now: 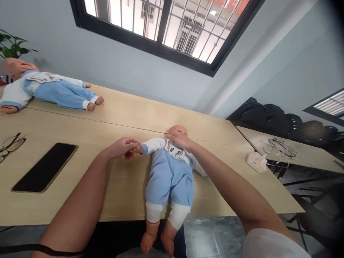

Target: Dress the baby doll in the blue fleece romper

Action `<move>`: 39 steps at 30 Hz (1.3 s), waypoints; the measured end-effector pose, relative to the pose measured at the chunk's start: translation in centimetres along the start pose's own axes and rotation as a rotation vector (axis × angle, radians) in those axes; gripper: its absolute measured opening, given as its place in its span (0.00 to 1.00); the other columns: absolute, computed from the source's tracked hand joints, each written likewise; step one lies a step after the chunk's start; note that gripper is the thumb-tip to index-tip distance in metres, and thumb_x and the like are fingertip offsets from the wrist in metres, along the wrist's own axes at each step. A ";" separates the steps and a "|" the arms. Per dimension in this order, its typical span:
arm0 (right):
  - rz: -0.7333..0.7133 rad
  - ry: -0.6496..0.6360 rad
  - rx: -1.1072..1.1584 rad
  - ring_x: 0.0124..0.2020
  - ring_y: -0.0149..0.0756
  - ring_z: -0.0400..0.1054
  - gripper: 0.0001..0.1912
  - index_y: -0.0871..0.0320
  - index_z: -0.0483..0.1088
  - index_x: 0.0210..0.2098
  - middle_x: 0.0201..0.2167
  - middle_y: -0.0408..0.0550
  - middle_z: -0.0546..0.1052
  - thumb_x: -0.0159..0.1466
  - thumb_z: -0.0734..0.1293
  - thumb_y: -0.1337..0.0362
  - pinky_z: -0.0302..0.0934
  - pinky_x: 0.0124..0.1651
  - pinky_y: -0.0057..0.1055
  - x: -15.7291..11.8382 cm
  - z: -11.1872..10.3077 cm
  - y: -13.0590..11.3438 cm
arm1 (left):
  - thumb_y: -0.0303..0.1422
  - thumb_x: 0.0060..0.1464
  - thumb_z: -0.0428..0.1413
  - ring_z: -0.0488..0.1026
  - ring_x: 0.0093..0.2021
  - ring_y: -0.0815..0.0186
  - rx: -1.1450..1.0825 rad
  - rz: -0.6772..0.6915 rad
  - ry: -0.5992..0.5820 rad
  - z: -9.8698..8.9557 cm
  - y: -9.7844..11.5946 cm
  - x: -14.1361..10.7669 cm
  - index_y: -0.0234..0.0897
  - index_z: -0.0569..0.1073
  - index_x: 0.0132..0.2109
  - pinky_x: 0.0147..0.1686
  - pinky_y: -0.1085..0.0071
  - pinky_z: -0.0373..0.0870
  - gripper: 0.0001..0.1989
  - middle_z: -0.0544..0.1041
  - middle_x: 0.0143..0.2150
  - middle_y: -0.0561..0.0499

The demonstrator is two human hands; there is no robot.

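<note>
A baby doll in blue trousers and a white top lies on its back on the wooden table, its feet past the front edge. My left hand is closed round the doll's hand, at the end of its outstretched arm. Across the doll's upper chest and chin rests my right hand, its fingers pressed close together; what they hold, if anything, is hidden. A printed animal face shows on the doll's chest just below that hand.
A second, similarly dressed doll lies at the back left. Glasses and a black phone lie at the left. A white box sits at the right, near tangled cables on another table. Black chairs stand behind.
</note>
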State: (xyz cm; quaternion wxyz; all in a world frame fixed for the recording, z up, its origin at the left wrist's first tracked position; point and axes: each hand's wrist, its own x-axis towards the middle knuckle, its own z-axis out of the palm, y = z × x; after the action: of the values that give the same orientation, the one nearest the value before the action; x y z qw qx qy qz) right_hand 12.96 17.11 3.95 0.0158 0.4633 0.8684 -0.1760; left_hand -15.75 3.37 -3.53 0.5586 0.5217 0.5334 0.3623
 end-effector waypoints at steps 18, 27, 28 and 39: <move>0.075 0.479 0.458 0.29 0.37 0.65 0.13 0.55 0.71 0.39 0.28 0.43 0.72 0.68 0.63 0.52 0.58 0.34 0.31 -11.0 6.8 10.6 | 0.57 0.57 0.57 0.76 0.46 0.56 0.446 0.053 0.172 -0.6 -1.8 1.4 0.40 0.78 0.54 0.44 0.69 0.71 0.29 0.82 0.48 0.47; -0.005 0.567 0.585 0.32 0.40 0.71 0.09 0.53 0.65 0.45 0.30 0.44 0.78 0.72 0.58 0.56 0.59 0.38 0.33 -4.1 6.4 12.0 | 0.60 0.56 0.57 0.75 0.42 0.58 0.497 0.023 0.360 -0.6 -3.8 0.6 0.36 0.76 0.50 0.42 0.68 0.72 0.31 0.81 0.44 0.47; -0.030 0.531 0.615 0.32 0.39 0.71 0.09 0.53 0.65 0.44 0.30 0.43 0.77 0.72 0.58 0.56 0.59 0.38 0.32 -4.3 6.2 12.3 | 0.60 0.56 0.57 0.75 0.43 0.57 0.522 0.027 0.365 -0.5 -4.0 0.7 0.36 0.76 0.50 0.43 0.68 0.72 0.31 0.81 0.45 0.47; -0.281 0.015 0.581 0.34 0.34 0.66 0.05 0.57 0.71 0.38 0.35 0.44 0.76 0.66 0.67 0.62 0.57 0.37 0.30 -9.2 2.1 15.3 | 0.60 0.59 0.54 0.75 0.40 0.57 0.744 -0.102 0.227 0.2 -2.3 1.2 0.37 0.77 0.49 0.40 0.66 0.71 0.30 0.80 0.42 0.47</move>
State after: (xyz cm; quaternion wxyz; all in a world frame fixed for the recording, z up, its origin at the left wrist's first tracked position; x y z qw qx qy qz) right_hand 30.33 16.93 -0.71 -0.1479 0.3253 0.8375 -0.4135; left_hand -15.74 4.06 -6.07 0.2859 0.6180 0.7121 0.1713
